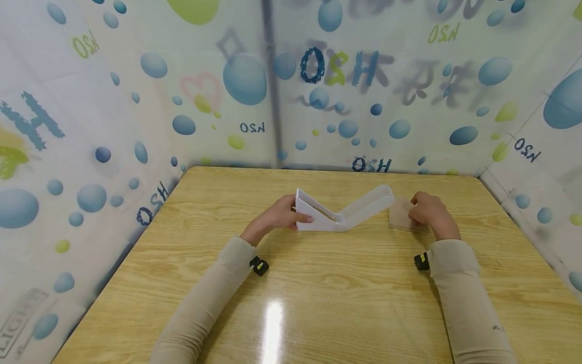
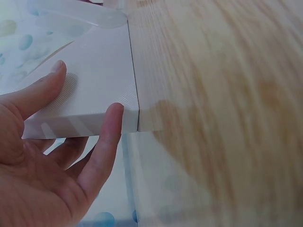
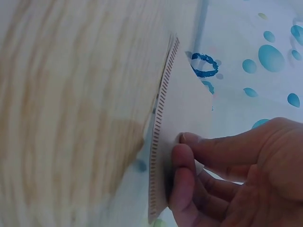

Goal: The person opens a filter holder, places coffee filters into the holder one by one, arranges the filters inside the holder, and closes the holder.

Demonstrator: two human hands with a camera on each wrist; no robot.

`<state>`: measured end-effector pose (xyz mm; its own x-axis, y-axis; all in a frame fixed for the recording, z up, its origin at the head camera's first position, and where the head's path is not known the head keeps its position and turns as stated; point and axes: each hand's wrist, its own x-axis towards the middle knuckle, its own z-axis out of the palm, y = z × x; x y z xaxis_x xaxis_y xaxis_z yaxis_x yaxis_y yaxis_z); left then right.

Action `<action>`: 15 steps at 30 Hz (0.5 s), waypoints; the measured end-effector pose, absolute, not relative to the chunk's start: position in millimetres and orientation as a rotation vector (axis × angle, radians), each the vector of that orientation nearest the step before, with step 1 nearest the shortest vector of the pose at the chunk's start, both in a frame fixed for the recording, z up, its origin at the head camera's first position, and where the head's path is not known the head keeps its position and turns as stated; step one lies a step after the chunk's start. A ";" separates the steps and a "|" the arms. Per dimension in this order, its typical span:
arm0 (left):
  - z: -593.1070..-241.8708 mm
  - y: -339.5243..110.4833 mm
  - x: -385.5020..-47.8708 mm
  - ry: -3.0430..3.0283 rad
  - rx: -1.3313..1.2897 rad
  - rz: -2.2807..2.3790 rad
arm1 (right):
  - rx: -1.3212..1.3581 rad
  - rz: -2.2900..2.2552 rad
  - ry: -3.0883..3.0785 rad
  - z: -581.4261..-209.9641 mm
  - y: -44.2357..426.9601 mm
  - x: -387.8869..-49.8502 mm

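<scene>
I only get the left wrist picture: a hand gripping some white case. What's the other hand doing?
Observer: The right hand is pinching a thin, pale sheet.

Visitor: Can't see that at all! Is the sheet plain?

Observer: Not quite. The right wrist view shows a row of short dark marks along one edge.

Visitor: And the see-through bit at the top of my picture, where does it go?

Observer: In the head view, that translucent cover angles up and to the right from the white case, with its far end beside the sheet.
</scene>
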<state>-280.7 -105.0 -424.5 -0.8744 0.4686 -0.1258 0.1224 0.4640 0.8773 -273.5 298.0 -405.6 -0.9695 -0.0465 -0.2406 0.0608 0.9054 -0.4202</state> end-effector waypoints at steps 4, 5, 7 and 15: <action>-424.7 -104.8 -281.5 2.372 0.494 1.377 | 0.024 -0.642 2.830 -403.9 297.1 -272.3; -425.1 -104.7 -281.8 2.374 0.492 1.376 | 0.033 -0.647 2.832 -403.4 296.6 -271.9; -425.4 -104.7 -281.9 2.374 0.488 1.376 | 0.051 -0.659 2.840 -402.2 295.6 -270.9; -424.6 -104.6 -280.5 2.381 0.493 1.377 | 0.074 -0.709 2.917 -398.4 294.2 -268.2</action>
